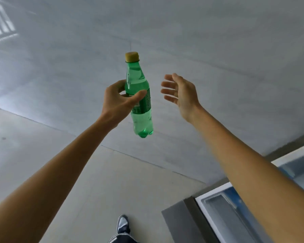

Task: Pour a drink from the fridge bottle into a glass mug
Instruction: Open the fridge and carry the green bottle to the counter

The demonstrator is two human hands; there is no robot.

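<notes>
Holding out both bare arms over the pale tiled floor (60, 155), the person has the green plastic bottle (139, 79) up in the air in front of them. The left hand (118, 100) grips it around the middle, thumb across the dark green label and fingers curled behind. The bottle stands nearly upright, leaning a little, with its yellow cap (131, 56) on top and its base hanging free below the hand. The right hand (181, 92) is released and holds nothing, fingers spread and pointing toward the bottle, near it but not touching. Down by the person's feet one grey and white shoe (122, 223) shows, and to their right stands a white-edged unit (218, 207) with blue inside
</notes>
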